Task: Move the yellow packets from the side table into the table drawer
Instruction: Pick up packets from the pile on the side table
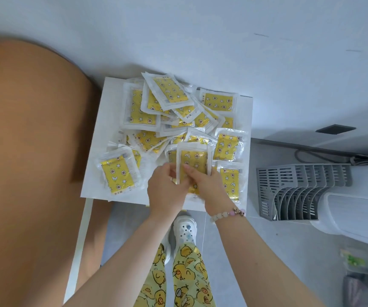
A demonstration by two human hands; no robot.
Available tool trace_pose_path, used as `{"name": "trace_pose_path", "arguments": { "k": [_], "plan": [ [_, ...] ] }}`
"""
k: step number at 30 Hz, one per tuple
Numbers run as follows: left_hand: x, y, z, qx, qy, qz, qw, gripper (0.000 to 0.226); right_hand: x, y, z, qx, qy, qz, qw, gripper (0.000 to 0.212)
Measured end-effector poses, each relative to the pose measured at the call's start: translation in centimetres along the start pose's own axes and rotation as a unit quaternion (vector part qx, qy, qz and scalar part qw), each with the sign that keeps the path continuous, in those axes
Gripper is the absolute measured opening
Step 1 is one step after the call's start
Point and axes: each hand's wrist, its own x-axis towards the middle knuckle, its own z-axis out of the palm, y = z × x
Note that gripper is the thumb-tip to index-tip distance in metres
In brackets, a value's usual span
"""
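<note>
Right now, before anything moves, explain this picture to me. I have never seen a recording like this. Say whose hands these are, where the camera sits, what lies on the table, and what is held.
There is no machine here: a person wears one camera on the head, looking down at their own arms. The left hand and right hand, the one with the bead bracelet, together grip a yellow packet over the near part of the white side table. Many more yellow packets lie heaped on it. No drawer is in view.
</note>
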Motion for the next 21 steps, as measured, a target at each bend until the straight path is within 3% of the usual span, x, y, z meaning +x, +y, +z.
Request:
{"name": "trace_pose_path", "arguments": {
  "k": [3, 6, 8, 10, 12, 15, 19, 21],
  "plan": [
    [1.6, -0.6, -2.0, 0.01, 0.011, 0.006, 1.0, 0.056, 0.3, -0.5, -0.3, 0.023, 0.02, 0.008, 1.0, 0.022],
    [4.1, -3.1, -5.0, 0.037, 0.154, -0.009, 0.987, 0.061, 0.8, -1.1, -1.2, 0.059, 0.046, 0.009, 0.997, 0.012],
    [5.6, -5.6, -6.7, 0.069, 0.243, -0.136, 0.958, 0.071, 0.9, -1.1, -1.5, 0.053, 0.058, 0.008, 0.997, 0.013],
    [6.6, -7.6, -7.7, 0.081, 0.232, -0.3, 0.922, 0.084, 1.0, -0.9, -1.6, 0.049, 0.066, 0.015, 0.997, 0.014],
    [7.1, -8.6, -7.9, 0.081, 0.206, -0.369, 0.903, 0.093, 0.8, -0.5, -1.4, 0.056, 0.061, 0.02, 0.996, 0.013],
    [7.2, -9.4, -7.6, 0.056, 0.195, -0.338, 0.919, 0.089, 0.7, 0.1, -1.2, 0.057, 0.053, 0.03, 0.997, 0.013],
    [7.3, -9.6, -7.6, 0.124, 0.15, -0.291, 0.937, 0.05, 0.9, 0.6, -1.0, 0.034, 0.055, 0.03, 0.997, 0.017],
    [7.3, -9.3, -7.6, 0.146, 0.153, -0.289, 0.934, 0.047, 1.0, 0.6, -0.9, 0.022, 0.055, 0.035, 0.998, 0.018]
  ]
}}
